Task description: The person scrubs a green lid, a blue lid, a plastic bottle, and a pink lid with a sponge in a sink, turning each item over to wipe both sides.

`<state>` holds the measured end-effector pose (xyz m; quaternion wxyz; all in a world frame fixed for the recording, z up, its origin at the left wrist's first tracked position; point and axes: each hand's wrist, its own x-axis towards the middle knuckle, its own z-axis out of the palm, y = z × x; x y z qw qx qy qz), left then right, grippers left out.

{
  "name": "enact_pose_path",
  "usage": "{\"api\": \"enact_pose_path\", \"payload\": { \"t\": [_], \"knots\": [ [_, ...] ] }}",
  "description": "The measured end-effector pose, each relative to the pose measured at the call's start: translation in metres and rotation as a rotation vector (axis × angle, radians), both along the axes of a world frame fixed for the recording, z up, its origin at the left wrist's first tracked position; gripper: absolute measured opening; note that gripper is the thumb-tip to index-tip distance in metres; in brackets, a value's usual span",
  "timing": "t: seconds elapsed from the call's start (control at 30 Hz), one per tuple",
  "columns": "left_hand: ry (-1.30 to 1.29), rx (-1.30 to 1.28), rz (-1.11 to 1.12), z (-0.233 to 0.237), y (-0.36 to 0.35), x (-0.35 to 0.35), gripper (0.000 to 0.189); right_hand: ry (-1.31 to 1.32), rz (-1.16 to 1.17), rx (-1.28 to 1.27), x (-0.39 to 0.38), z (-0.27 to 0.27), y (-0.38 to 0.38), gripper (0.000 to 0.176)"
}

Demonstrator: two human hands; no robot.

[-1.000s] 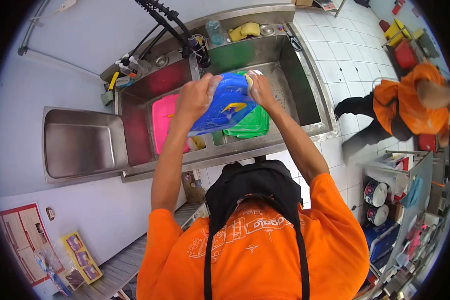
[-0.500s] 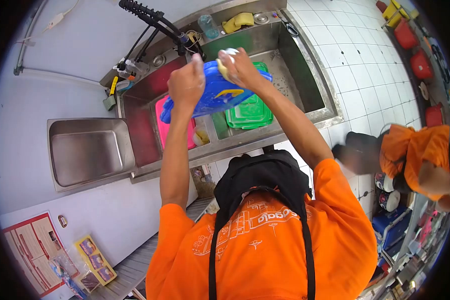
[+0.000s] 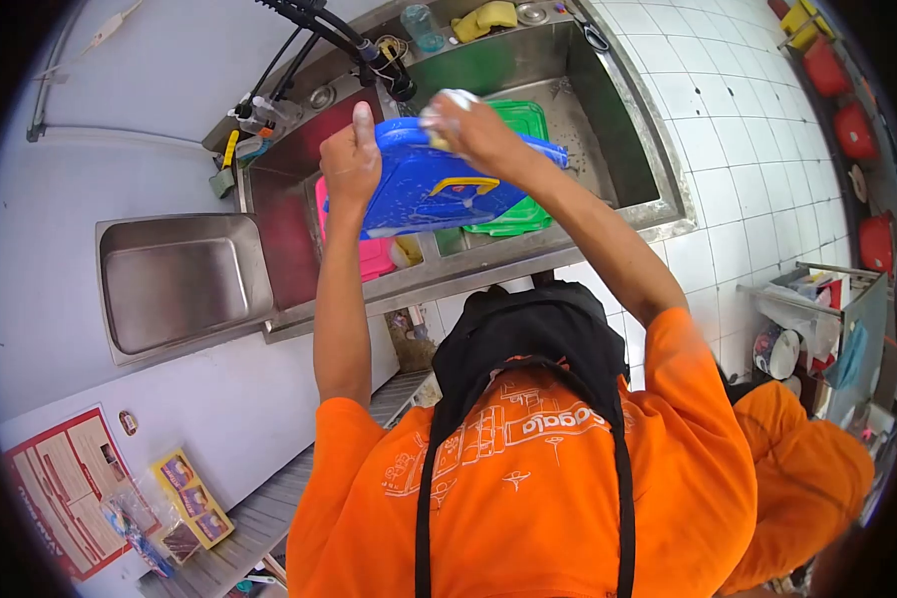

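Over the sink, my left hand (image 3: 351,159) grips the left edge of a blue plastic lid (image 3: 409,189) with a yellow handle, its thumb pointing up. My right hand (image 3: 468,130) is closed round a soapy yellow and white sponge (image 3: 437,135) at the lid's upper edge. Suds streak the blue surface. Below it, a green lid (image 3: 518,214) lies in the right basin, and a pink lid (image 3: 372,261) shows partly in the left basin, with a yellowish thing (image 3: 405,251) beside it.
A black faucet (image 3: 389,75), a clear cup (image 3: 424,28) and yellow sponges (image 3: 485,20) are at the sink's back. Scissors (image 3: 595,37) lie at its right corner. A steel basin (image 3: 184,284) is at left. Another person in orange (image 3: 807,478) is close behind at right.
The blue lid has tilted to show more of its face, and my left hand has shifted slightly left. The other person has moved from the right side to close behind me.
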<state>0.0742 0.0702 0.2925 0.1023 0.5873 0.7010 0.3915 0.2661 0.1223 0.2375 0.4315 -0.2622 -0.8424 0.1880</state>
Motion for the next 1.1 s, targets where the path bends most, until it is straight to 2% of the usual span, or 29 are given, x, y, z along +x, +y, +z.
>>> {"api": "enact_pose_path", "payload": {
  "t": [0.03,0.17,0.23,0.3,0.37,0.5,0.57,0.6,0.67,0.7,0.73,0.8,0.83,0.9,0.97,1.03,1.1],
  "knots": [
    [-0.009,0.019,-0.027,-0.003,0.0,-0.001,0.064,0.061,0.056,0.105,-0.007,0.007,-0.001,0.02],
    [-0.062,0.02,-0.019,-0.014,-0.009,-0.014,0.071,0.02,0.13,0.068,-0.005,0.015,-0.006,0.022],
    [-0.1,0.016,-0.008,-0.022,-0.016,-0.024,0.071,-0.108,0.132,0.152,0.011,-0.009,-0.002,0.028],
    [-0.163,0.023,0.075,-0.024,-0.027,-0.043,0.07,-0.221,0.098,0.077,0.033,-0.063,0.01,0.028],
    [-0.207,0.102,0.234,-0.036,-0.033,-0.066,0.069,-0.259,0.109,-0.056,0.066,-0.088,0.016,0.029],
    [-0.237,0.037,0.237,-0.041,-0.047,-0.086,0.061,-0.418,-0.044,-0.137,0.102,-0.093,0.014,0.031],
    [-0.274,0.143,0.324,-0.05,-0.048,-0.083,0.059,-0.222,-0.141,-0.31,0.107,-0.113,0.023,0.036],
    [-0.274,0.147,0.306,-0.05,-0.048,-0.08,0.059,-0.217,-0.158,-0.305,0.108,-0.119,0.021,0.036],
    [-0.322,0.108,0.346,-0.05,-0.053,-0.076,0.063,0.101,-0.437,-0.601,0.103,-0.122,0.015,0.042],
    [-0.294,0.052,0.298,-0.048,-0.055,-0.076,0.06,0.121,-0.491,-0.697,0.103,-0.116,0.016,0.051],
    [-0.29,0.055,0.289,-0.045,-0.053,-0.073,0.06,0.13,-0.497,-0.694,0.099,-0.11,0.015,0.051],
    [0.003,0.162,0.096,-0.035,-0.048,-0.064,0.053,0.195,-0.636,-0.569,0.091,-0.102,0.013,0.054],
    [0.013,0.162,0.094,-0.024,-0.046,-0.058,0.053,0.205,-0.635,-0.573,0.09,-0.097,0.018,0.054],
    [0.385,-0.155,-0.082,0.0,-0.044,-0.046,0.049,0.173,-0.608,-0.593,0.09,-0.081,0.035,0.057],
    [0.493,-0.31,-0.248,0.012,-0.037,-0.021,0.05,0.155,-0.59,-0.569,0.093,-0.052,0.053,0.057],
    [0.492,-0.344,-0.326,0.007,-0.023,0.009,0.053,0.14,-0.573,-0.544,0.091,-0.022,0.067,0.056],
    [0.438,-0.381,-0.322,0.006,-0.004,0.037,0.057,0.109,-0.579,-0.348,0.086,0.003,0.077,0.055]
  ]
}}
